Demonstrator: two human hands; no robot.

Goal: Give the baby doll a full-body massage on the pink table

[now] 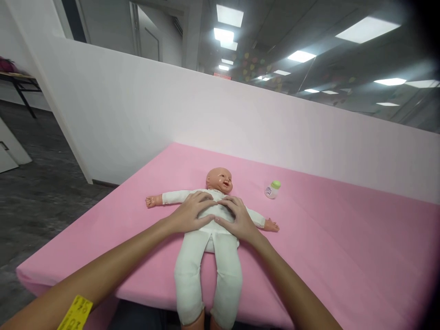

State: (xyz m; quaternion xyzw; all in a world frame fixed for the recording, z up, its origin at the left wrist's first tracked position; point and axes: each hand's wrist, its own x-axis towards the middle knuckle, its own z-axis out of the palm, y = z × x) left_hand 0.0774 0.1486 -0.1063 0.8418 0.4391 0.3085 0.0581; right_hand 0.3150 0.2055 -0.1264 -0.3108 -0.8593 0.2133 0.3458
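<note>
A baby doll (225, 263) with a white cloth body lies on its back, its bald head away from me and its arms stretched out sideways. My left hand (194, 213) rests on the left side of the doll's torso, fingers apart and curved over it. On the other side of the chest lies my right hand (237, 217), its fingers likewise spread and bent. The two hands' fingertips nearly meet over the middle of the torso. Neither hand grips anything. Beyond my right hand stands a small clear bottle (271, 190) with a green cap, apart from the doll.
The doll lies on a table with a pink cover (330, 243); its legs reach past the near edge. A low white partition (240, 123) runs along the back. At far left a dark-legged table (20, 87) stands on the grey floor.
</note>
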